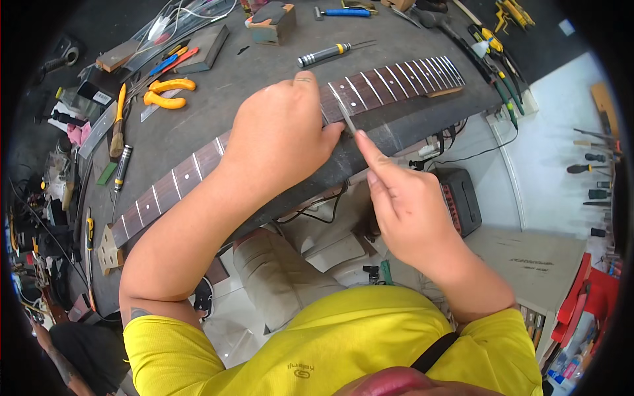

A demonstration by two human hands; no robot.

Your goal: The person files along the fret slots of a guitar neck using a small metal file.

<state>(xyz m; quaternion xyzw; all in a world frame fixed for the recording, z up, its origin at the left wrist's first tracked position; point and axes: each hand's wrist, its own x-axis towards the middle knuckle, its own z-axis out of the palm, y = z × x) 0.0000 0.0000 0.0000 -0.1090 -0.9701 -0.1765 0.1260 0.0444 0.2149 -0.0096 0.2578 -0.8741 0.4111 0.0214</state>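
Note:
A long guitar neck (389, 82) with a dark fretboard, silver frets and white dot inlays lies across the dark workbench (264, 66). My left hand (281, 122) is closed around the middle of the neck, knuckles up, with the thumb at the near edge. In my right hand (413, 204) is a thin metal file (347, 117), its tip over the fretboard at a fret just right of my left hand. My right index finger stretches along the file. The file's other end is hidden by that hand.
Beyond the neck lie a screwdriver (323, 55), a sanding block (272, 25) and orange-handled pliers (168, 94). A brush (117, 138) is at left, near a small wooden block (109, 251). Green-handled pliers (508, 99) sit at right. Another person's arm (63, 356) shows lower left.

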